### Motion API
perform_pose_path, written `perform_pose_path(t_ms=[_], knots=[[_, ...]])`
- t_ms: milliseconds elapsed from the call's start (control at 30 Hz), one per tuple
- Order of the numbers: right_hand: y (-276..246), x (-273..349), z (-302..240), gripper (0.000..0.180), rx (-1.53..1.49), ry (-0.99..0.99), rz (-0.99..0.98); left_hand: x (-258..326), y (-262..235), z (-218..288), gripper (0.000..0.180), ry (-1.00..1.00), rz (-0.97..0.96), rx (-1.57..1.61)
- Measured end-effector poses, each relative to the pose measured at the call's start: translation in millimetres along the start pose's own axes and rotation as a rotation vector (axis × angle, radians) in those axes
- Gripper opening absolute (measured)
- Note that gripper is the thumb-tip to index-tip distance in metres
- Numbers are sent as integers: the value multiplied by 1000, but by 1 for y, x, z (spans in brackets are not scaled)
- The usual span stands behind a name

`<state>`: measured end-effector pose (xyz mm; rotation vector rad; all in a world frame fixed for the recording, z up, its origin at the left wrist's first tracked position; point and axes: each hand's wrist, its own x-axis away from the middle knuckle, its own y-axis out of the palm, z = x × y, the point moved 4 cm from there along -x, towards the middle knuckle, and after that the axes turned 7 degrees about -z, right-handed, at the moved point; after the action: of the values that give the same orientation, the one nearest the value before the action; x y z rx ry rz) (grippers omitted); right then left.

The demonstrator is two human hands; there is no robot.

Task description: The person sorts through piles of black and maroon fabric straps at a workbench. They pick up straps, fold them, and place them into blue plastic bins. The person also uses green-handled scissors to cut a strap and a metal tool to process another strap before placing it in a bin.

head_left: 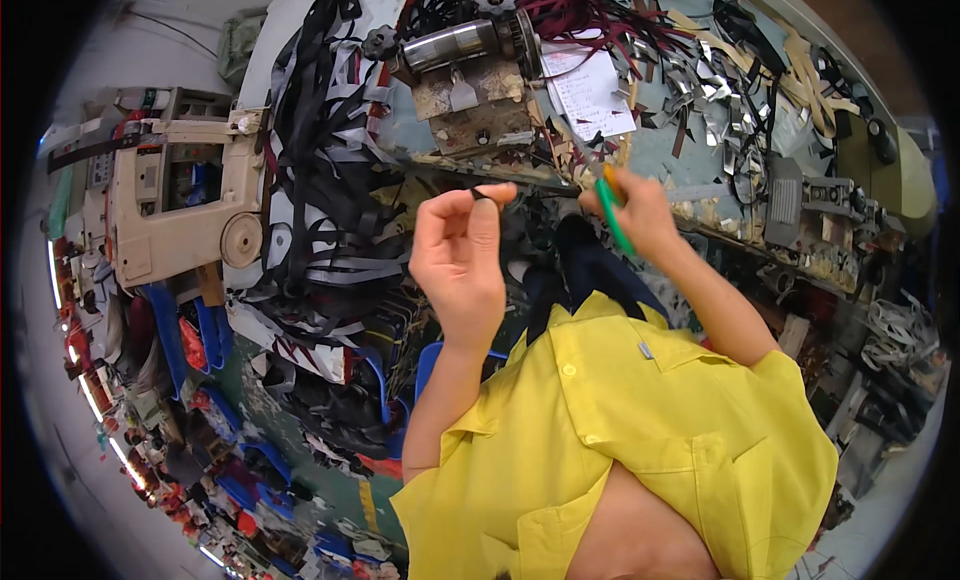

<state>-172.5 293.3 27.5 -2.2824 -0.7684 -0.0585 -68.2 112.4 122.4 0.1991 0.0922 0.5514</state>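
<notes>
My left hand [458, 265] is raised in front of the bench edge, thumb and fingers pinched together on a small black strip [478, 194]. Only a short dark end of it shows at the fingertips. To the right, my right hand [648, 218] is closed around a pair of scissors with green and orange handles [611, 216]. The scissors' blades point up toward the bench, and I cannot tell whether they are apart. A gap separates the two hands. A dark line runs between them, too thin to tell whether it is strip or shadow.
Ahead on the bench stands a roller machine [452, 48], beside a handwritten paper sheet [590, 92]. Black and grey straps [315, 160] hang in a heap at left, near a beige sewing machine [180, 200]. Maroon straps [590, 15] and shiny cut scraps [715, 90] lie further back.
</notes>
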Motion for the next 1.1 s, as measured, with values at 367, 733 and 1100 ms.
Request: perform_pose_path(t_ms=[367,733,1100], knots=[[-19,-51,-26,29,-544,-221,-148,-19,13,-45,16,-363,40,469],[5,-67,-80,12,-729,-161,-181,-123,-31,-161,25,-588,210,624],[68,-90,-68,18,-856,187,-381,-52,-46,-126,27,-386,135,407]])
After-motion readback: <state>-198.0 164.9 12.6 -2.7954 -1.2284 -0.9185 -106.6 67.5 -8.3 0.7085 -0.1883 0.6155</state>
